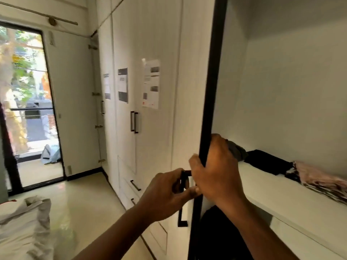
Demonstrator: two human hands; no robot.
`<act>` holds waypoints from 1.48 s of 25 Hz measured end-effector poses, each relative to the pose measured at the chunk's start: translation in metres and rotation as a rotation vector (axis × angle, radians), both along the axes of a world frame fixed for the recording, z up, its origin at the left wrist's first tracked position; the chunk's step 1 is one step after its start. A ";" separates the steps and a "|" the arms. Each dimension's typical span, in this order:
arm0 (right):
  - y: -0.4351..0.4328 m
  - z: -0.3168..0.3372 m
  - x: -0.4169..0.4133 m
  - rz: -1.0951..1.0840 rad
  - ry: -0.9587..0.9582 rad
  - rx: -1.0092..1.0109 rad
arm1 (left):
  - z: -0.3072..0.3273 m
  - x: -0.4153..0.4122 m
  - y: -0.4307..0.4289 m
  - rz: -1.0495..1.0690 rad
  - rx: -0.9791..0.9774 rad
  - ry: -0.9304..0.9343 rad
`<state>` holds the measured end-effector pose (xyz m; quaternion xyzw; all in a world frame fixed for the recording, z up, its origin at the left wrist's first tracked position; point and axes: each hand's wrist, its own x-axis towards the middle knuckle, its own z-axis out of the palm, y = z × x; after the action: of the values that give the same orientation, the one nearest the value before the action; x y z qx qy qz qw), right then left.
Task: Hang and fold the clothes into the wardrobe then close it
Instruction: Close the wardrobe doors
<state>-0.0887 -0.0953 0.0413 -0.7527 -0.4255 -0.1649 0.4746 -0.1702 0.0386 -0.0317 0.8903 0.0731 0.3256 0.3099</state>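
The white wardrobe door point(189, 91) with a black edge stands partly open in the middle of the view. My left hand point(167, 194) grips its black handle point(183, 218) on the outer face. My right hand point(217, 171) grips the door's black edge, fingers curled round it. Inside the wardrobe, a white shelf point(266, 196) carries folded clothes: a grey piece point(236, 151), a black piece point(268, 164) and a pink patterned pile point(323, 181). A dark garment point(216, 233) hangs below the shelf, mostly hidden by my right arm.
More shut white wardrobe doors point(142, 91) with papers stuck on them run along the left. A bed with crumpled white linen point(24, 222) lies at the lower left. A glass balcony door point(26, 102) stands at the far end, with pale floor between.
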 end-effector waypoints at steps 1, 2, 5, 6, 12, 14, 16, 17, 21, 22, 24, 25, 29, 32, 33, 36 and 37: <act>-0.020 0.001 0.019 -0.031 0.045 0.010 | 0.003 0.025 -0.013 -0.039 0.036 0.027; -0.037 0.002 0.039 -0.061 0.089 0.014 | 0.006 0.050 -0.026 -0.069 0.068 0.054; -0.067 0.005 0.092 -0.135 0.190 0.025 | 0.010 0.119 -0.058 -0.059 0.141 0.149; -0.072 0.004 0.108 -0.162 0.212 0.026 | 0.010 0.138 -0.066 -0.031 0.158 0.166; -0.085 0.002 0.182 -0.330 0.280 0.080 | 0.001 0.233 -0.090 -0.009 0.277 0.125; -0.085 0.001 0.198 -0.354 0.309 0.114 | -0.003 0.252 -0.089 -0.018 0.333 0.107; -0.083 -0.004 0.211 -0.382 0.347 0.159 | -0.007 0.267 -0.085 -0.029 0.375 0.082; -0.082 -0.007 0.214 -0.389 0.363 0.182 | -0.011 0.271 -0.084 -0.041 0.380 0.054; -0.072 -0.015 0.210 -0.457 0.346 0.195 | -0.022 0.273 -0.080 -0.144 0.340 -0.032; -0.069 -0.014 0.207 -0.507 0.318 0.152 | -0.021 0.273 -0.078 -0.176 0.322 -0.025; -0.068 -0.019 0.190 -0.635 0.265 0.049 | -0.022 0.268 -0.074 -0.245 0.235 -0.025; -0.072 -0.025 0.177 -0.680 0.247 0.035 | -0.024 0.261 -0.073 -0.268 0.154 -0.063; -0.121 -0.056 0.099 -0.848 0.103 0.126 | -0.035 0.213 -0.092 -0.482 -0.203 -0.355; -0.177 -0.066 0.037 -1.053 -0.015 0.161 | -0.033 0.183 -0.140 -0.781 -0.224 -0.381; -0.201 -0.066 0.017 -1.141 -0.052 0.164 | -0.030 0.175 -0.162 -0.877 -0.217 -0.361; -0.277 -0.062 -0.048 -1.438 -0.179 0.144 | -0.022 0.141 -0.239 -1.131 -0.182 -0.292; -0.297 -0.059 -0.064 -1.517 -0.217 0.118 | -0.021 0.131 -0.259 -1.186 -0.172 -0.280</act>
<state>-0.1528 -0.3924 -0.0176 -0.7916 0.1727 -0.5406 0.2266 -0.0392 -0.2203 -0.0522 0.6999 -0.4500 0.2042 0.5157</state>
